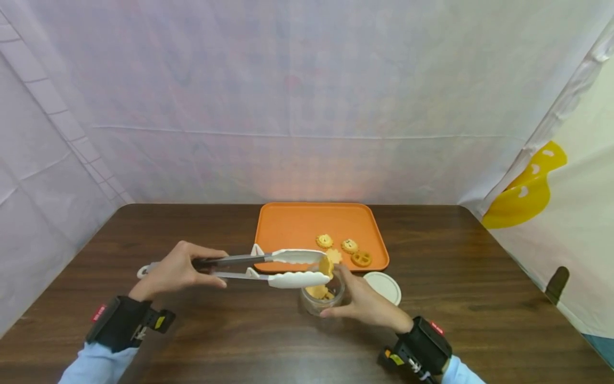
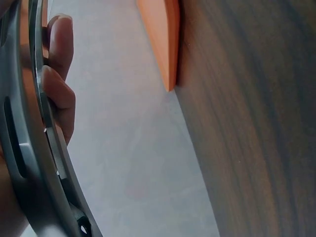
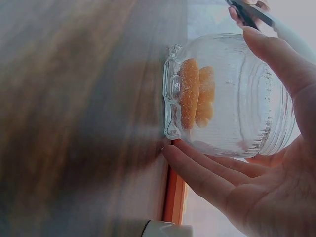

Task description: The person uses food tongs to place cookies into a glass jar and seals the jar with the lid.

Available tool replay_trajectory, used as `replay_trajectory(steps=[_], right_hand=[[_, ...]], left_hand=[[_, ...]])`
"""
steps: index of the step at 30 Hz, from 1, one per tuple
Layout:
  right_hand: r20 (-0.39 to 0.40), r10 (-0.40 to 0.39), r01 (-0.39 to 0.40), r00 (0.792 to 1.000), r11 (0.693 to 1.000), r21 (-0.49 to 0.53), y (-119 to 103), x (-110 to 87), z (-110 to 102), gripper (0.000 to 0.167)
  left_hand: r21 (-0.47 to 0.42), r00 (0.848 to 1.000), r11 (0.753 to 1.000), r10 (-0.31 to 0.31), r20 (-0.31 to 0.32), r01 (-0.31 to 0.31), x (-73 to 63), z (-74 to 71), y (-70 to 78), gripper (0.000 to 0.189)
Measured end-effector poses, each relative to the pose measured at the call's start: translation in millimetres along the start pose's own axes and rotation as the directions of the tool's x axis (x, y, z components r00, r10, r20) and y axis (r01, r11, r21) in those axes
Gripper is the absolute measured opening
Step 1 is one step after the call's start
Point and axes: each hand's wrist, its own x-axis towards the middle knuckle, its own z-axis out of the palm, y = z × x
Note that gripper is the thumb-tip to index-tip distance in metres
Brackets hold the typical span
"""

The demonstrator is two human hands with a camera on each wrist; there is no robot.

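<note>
My left hand (image 1: pixel 175 271) hides part of the tongs (image 1: pixel 297 279), which the left wrist view also cuts off at its edge. My right hand (image 1: pixel 362 303) covers one side of the jar (image 1: pixel 314 305). The right wrist view crops the lid (image 3: pixel 165 230); marks on one biscuit (image 1: pixel 349 246) are too small to read.

– What's at the back, btw?
– Pale back sheet (image 1: pixel 288 80) w/ a horiz. crease (image 1: pixel 307 136) & faint checks.
– Sides?
– L sheet (image 1: pixel 38 160): whitish, segmented band (image 1: pixel 66 125). R sheet (image 1: pixel 575 250): off-wh. w/ yellow shape (image 1: pixel 527 208), dk. patch (image 1: pixel 557 284), teal bit (image 1: pixel 603 346) low down.
– Furniture?
– Dk. brown wood table (image 1: pixel 479 298), rounded far corners.
– Light?
– Soft, pinkish low on the back sheet.
</note>
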Motion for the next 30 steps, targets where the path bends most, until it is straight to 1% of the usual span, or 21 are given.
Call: replay_trajectory(steps=[4,10,15,20,25,30], right_hand=[[0.010,0.019,-0.019,1.000,1.000,0.005,-0.9,-0.9,0.1,0.102],[0.016,0.028,-0.028,0.999,0.999,0.015,-1.3,-1.4,-0.2,0.101],[0.000,-0.001,0.001,1.000,1.000,0.005,-0.8,-1.2,0.3,0.098],[-0.019,-0.029,0.029,0.999,1.000,-0.010,-0.6,-0.7,1.2,0.095],[-0.013,-0.012,0.012,1.000,1.000,-0.008,-0.9,-0.3,1.0,0.095],[-0.014,0.000,0.000,1.000,1.000,-0.008,0.0,0.3,0.7,0.094]], left_hand=[[0.002,1.000,1.000,-0.018,0.022,0.017,-0.9,2.5,-0.4,0.050],[0.006,0.999,0.999,-0.035,0.025,0.035,-2.0,4.6,-1.7,0.051],[0.011,0.999,1.000,-0.025,0.025,0.025,-1.7,6.2,-2.1,0.051],[0.013,1.000,1.000,0.007,0.029,-0.007,-1.6,7.7,-2.1,0.050],[0.019,0.999,1.000,0.022,0.034,-0.022,-1.3,9.2,-2.3,0.049],[0.023,0.999,1.000,0.003,0.037,-0.004,-0.4,9.7,-1.6,0.050]])
